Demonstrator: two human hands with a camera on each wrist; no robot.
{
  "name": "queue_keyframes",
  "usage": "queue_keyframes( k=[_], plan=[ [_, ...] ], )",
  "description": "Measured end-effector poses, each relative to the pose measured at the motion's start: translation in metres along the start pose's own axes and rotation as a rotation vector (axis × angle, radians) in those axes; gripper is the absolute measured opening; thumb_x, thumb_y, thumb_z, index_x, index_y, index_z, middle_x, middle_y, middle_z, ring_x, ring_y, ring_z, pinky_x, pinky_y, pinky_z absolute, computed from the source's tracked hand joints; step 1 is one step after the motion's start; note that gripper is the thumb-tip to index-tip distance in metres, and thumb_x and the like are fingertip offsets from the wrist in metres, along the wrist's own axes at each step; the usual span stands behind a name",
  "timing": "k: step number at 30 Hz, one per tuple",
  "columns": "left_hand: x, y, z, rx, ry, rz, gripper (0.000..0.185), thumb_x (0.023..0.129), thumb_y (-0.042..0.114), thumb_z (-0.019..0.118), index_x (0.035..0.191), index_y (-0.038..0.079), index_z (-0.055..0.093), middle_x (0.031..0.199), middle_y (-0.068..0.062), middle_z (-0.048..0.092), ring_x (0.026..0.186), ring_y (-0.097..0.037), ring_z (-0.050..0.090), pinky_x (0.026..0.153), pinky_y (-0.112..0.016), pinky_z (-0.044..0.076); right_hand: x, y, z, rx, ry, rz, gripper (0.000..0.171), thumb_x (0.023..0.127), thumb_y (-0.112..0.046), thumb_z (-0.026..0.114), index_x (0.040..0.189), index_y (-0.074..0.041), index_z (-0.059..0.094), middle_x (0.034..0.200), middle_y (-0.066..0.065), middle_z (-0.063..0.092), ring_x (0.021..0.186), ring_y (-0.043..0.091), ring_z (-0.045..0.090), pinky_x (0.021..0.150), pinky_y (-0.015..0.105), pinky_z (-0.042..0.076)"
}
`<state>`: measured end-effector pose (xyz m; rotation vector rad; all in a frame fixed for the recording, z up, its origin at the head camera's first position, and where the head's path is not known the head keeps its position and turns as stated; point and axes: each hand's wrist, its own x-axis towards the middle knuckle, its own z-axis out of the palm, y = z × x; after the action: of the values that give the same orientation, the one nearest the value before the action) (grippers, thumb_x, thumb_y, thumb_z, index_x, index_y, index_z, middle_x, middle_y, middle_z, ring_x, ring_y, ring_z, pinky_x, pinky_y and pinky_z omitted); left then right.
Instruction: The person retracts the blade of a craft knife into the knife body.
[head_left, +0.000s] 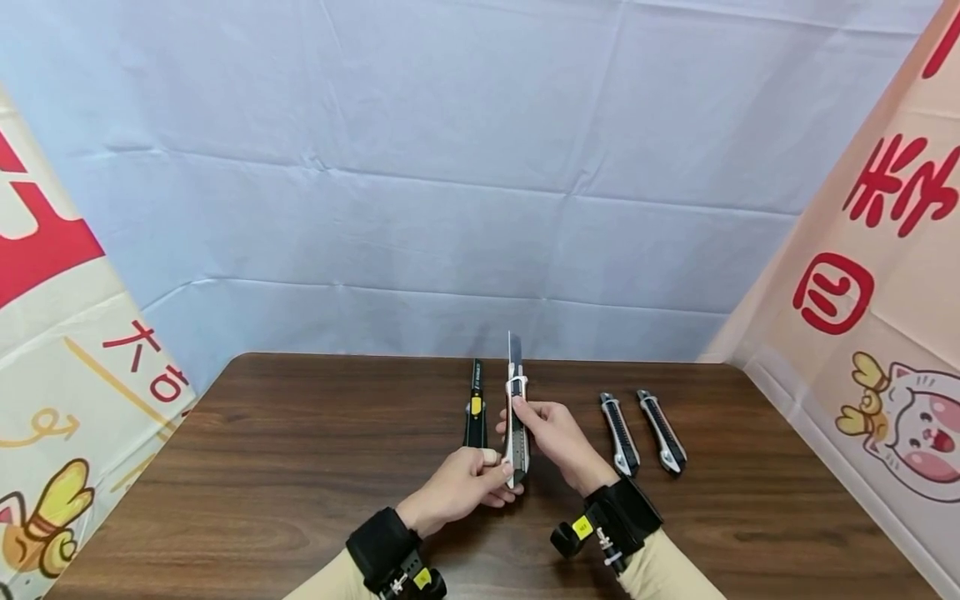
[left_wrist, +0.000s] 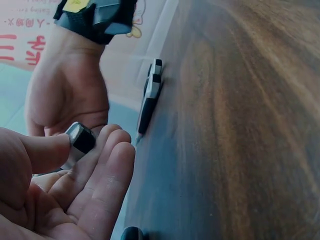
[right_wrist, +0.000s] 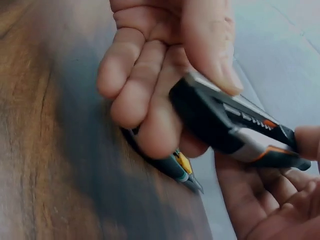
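A silver-and-black utility knife [head_left: 517,437] stands tip up between both hands, its blade [head_left: 514,350] extended. My left hand [head_left: 456,483] pinches the butt end between thumb and fingers; the dark end cap [left_wrist: 82,138] shows beside the thumb in the left wrist view. My right hand [head_left: 557,435] grips the knife higher up, thumb on its front near the slider. In the right wrist view, the knife's black end [right_wrist: 200,107] is close to the camera. Just left of it, a dark green utility knife [head_left: 476,429] with a yellow slider lies on the table, partly behind the left hand.
Two more silver-and-black utility knives, a nearer one [head_left: 619,435] and an outer one [head_left: 662,432], lie side by side to the right on the brown wooden table [head_left: 300,467]. A pale blue cloth [head_left: 420,208] hangs behind; printed cloths flank both sides.
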<state>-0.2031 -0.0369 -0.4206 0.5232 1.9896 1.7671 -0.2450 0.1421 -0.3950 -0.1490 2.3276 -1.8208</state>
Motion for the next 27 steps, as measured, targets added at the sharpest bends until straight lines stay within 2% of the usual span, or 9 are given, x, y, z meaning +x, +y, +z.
queue_keyframes(
  k=[3,7,16,27],
  plan=[
    [0.0004,-0.0014,-0.0001,0.004,0.007,-0.001,0.027,0.102,0.016,0.051,0.11,-0.005,0.066,0.1,-0.024,0.072,0.091,-0.032,0.072,0.077,-0.035,0.061,-0.0008,0.0023,0.0014,-0.009,-0.006,-0.001,0.051,0.101,-0.044,0.049,0.119,0.001,0.064,0.101,0.01,0.074,0.093,0.014,0.067,0.078,0.032,0.055],
    [0.0014,-0.004,0.0009,0.008,0.016,-0.014,0.027,0.102,0.017,0.052,0.107,-0.004,0.067,0.098,-0.023,0.072,0.089,-0.031,0.072,0.076,-0.034,0.061,-0.0015,0.0039,0.0023,-0.012,-0.009,-0.007,0.051,0.101,-0.043,0.049,0.121,0.002,0.062,0.103,0.01,0.074,0.093,0.014,0.067,0.076,0.027,0.053],
    [0.0033,-0.0059,0.0015,0.004,0.019,-0.021,0.028,0.102,0.017,0.05,0.108,-0.006,0.067,0.098,-0.022,0.073,0.089,-0.03,0.072,0.077,-0.035,0.061,-0.0022,0.0037,0.0022,-0.011,-0.012,-0.023,0.043,0.104,-0.031,0.048,0.123,0.006,0.059,0.105,0.014,0.073,0.094,0.014,0.067,0.077,0.025,0.052],
    [0.0047,-0.0041,0.0007,0.012,0.023,-0.015,0.029,0.102,0.016,0.05,0.107,-0.008,0.066,0.098,-0.024,0.073,0.088,-0.031,0.072,0.076,-0.035,0.061,-0.0032,0.0007,0.0001,-0.027,-0.046,-0.034,0.042,0.105,-0.027,0.046,0.128,0.007,0.055,0.111,0.019,0.071,0.103,0.019,0.066,0.08,0.024,0.05]
  ],
)
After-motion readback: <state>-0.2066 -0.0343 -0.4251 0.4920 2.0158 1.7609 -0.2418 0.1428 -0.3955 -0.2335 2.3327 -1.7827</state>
